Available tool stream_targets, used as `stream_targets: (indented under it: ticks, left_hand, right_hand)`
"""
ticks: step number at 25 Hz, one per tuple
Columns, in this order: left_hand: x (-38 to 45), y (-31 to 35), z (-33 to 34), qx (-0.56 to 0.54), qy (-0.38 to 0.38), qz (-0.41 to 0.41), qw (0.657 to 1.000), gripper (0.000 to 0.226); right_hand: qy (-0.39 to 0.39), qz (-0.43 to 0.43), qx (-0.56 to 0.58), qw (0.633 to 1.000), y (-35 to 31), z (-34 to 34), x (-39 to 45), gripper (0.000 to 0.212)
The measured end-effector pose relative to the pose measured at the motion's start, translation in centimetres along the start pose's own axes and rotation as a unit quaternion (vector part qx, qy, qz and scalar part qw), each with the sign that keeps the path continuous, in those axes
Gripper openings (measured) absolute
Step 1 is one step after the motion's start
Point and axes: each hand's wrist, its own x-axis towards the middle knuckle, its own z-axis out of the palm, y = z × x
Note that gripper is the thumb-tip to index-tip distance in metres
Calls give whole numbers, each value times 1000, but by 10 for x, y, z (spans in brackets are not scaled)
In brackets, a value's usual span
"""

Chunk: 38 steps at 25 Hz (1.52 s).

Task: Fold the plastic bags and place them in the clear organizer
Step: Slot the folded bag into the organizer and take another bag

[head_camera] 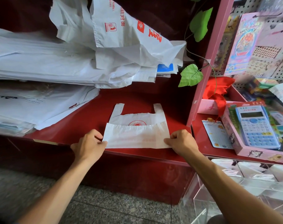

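setting: shop corner, dark red counter (95, 110) above a speckled stone floor (105, 206); pink pegboard shelf unit (207, 62) at right.
bag in work: small white plastic bag (137, 131) with a red sun print, flat on the counter near its front edge; bottom part folded up over the body, two handle loops pointing away from the person.
left hand: left hand (88, 145) at the bag's left edge, thumb and fingers pinched on the folded layer.
right hand: right hand (181, 141) at the bag's right edge, fingers curled, pinching the fold's corner.
hands relative: apart, one on each side of the bag, both clamped on it.
bag stock: thick stack of flat white bags (45, 62) at left on the counter; a crumpled white bag with red printing (121, 29) draped on top of it.
organizer: clear organizer (234, 188) low at right, below the counter edge; folded white bags (250, 168) sit in its upper compartments; well apart from the bag in work.
shelf goods: blue calculator (257, 126) in a pink box, lying on the right shelf; a small printed card (216, 135) just beside it.
other: green fake leaves (190, 75) on a vine along the pink frame; red cloth (218, 89) bunched behind the calculator box.
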Motion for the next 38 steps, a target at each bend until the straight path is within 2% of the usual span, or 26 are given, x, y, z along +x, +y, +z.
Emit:
stream_targets:
  ticks: [8,13,16,19,22,24,26,28,29,32,33,36,38]
  left_hand:
    - [-3,-4,-1,-3,-7,17,1000,15]
    - [-4,-6,-4,0,-26,14,1000,15]
    - [-4,-8,-7,5,-34,18,999,12]
    - [-7,1,-3,48,20,87,995,6]
    - [-12,28,12,50,60,220,972,14]
    - [-18,48,28,41,18,304,952,26]
    - [-22,61,46,19,-59,328,943,50]
    - [-20,63,58,23,-106,333,937,66]
    - [-17,62,62,37,-124,329,936,68]
    - [-10,57,67,66,-160,307,936,76]
    - [-9,55,68,71,-169,302,936,78]
    - [-11,53,67,113,-194,283,933,79]
    - [-11,53,65,141,-200,263,933,82]
  right_hand:
    - [35,-5,-21,999,-2,5,-3,30]
    - [36,0,-12,999,-2,6,-4,19]
    - [50,3,-7,999,-3,5,-7,21]
    - [134,-12,-17,991,-13,0,-14,29]
    - [206,-151,-54,965,-32,12,-13,27]
    - [165,-253,-105,948,-46,34,-11,32]
    - [100,-303,-170,933,-53,55,-7,36]
    - [42,-291,-158,943,-53,64,-1,22]
    - [23,-292,-155,944,-51,66,1,25]
    - [-26,-314,-189,930,-43,69,5,64]
    - [-45,-310,-198,929,-42,69,5,70]
    - [-95,-277,-200,935,-39,65,2,54]
    - [-102,-264,-219,934,-37,62,-1,54]
